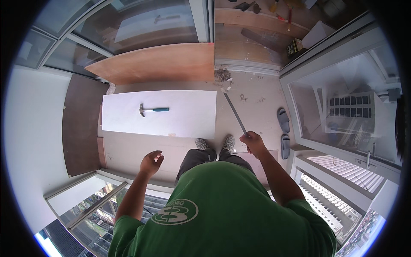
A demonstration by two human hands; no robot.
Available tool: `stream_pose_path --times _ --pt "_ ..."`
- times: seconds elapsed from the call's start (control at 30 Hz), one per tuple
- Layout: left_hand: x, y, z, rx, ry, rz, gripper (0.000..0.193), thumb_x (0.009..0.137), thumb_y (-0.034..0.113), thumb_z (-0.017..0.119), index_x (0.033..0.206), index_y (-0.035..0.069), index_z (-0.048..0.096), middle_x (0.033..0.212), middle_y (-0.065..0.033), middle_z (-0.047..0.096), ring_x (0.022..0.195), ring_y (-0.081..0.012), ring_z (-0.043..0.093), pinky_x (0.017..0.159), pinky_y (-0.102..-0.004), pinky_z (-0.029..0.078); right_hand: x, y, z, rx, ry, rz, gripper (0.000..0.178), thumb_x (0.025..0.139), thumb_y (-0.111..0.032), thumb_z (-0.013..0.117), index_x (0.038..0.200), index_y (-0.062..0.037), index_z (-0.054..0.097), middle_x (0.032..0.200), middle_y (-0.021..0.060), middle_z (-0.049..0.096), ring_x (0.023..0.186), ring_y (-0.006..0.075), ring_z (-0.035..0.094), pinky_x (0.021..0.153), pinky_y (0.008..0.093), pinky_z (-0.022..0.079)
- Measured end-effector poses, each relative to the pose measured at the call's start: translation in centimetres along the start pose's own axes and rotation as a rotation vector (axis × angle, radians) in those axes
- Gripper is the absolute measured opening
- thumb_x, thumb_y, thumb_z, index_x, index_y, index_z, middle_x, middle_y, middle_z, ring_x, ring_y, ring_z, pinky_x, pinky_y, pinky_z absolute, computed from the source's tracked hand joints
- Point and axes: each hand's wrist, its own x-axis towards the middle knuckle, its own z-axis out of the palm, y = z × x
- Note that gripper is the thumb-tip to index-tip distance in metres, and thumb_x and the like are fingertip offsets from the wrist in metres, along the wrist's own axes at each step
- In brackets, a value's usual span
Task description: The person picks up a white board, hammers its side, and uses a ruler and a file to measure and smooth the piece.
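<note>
My right hand (253, 143) grips the near end of a long thin grey metal strip (234, 112) that slants away toward the far floor. My left hand (151, 162) hangs free with its fingers loosely curled, holding nothing. Ahead of my feet lies a white board (188, 115) flat on the floor, and on it rests a hammer (152, 110) with a teal handle. My green shirt fills the lower middle of the view.
A plywood sheet (162, 64) lies beyond the white board. A dark brown panel (81, 124) lies at the left. A pair of grey slippers (283, 128) sits at the right by a sliding glass door (342, 107). Tools and wood pieces (265, 17) lie in the far room.
</note>
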Motion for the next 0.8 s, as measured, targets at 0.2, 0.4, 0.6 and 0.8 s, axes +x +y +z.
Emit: stream_pose_path --times 0.2,0.4,0.6,0.8 --pt "5.8 -0.9 -4.9 0.198 -0.199 0.251 0.030 0.094 0.025 0.065 0.117 0.005 0.067 0.104 -0.0136 0.073 0.098 -0.0287 0.070 0.087 -0.0396 0.055 -2.5 4.1 4.0 0.126 0.086 0.023 0.019 0.091 -0.021 0.069 0.094 -0.0037 0.062 0.063 0.0019 0.052 0.046 0.0123 0.054 0.039 0.0286 0.041" --pt "19.4 -5.8 -8.1 0.492 -0.339 0.834 0.025 0.092 0.023 0.065 0.111 0.006 0.067 0.099 -0.0110 0.071 0.095 -0.0301 0.065 0.085 -0.0445 0.050 -4.6 12.8 12.8 0.394 0.413 0.107 0.019 0.097 -0.023 0.063 0.093 -0.0057 0.057 0.065 0.0034 0.055 0.050 0.0168 0.059 0.044 0.0301 0.046" --pt "28.7 -11.3 -1.6 0.555 -0.570 1.027 0.028 0.091 0.023 0.066 0.112 0.005 0.066 0.106 -0.0115 0.069 0.104 -0.0318 0.062 0.092 -0.0448 0.049 -7.2 18.7 28.2 0.838 0.668 0.330 0.036 0.102 -0.038 0.055 0.094 -0.0039 0.056 0.059 0.0039 0.051 0.043 0.0180 0.054 0.040 0.0310 0.042" --pt "30.2 -13.5 10.2 0.636 -0.668 1.197 0.051 0.094 0.035 0.062 0.135 0.006 0.055 0.150 -0.0146 0.046 0.140 -0.0334 0.039 0.116 -0.0485 0.031 -4.0 20.1 36.9 0.793 0.721 0.291 0.035 0.104 -0.036 0.053 0.093 -0.0029 0.057 0.059 0.0042 0.052 0.045 0.0157 0.055 0.042 0.0296 0.043"
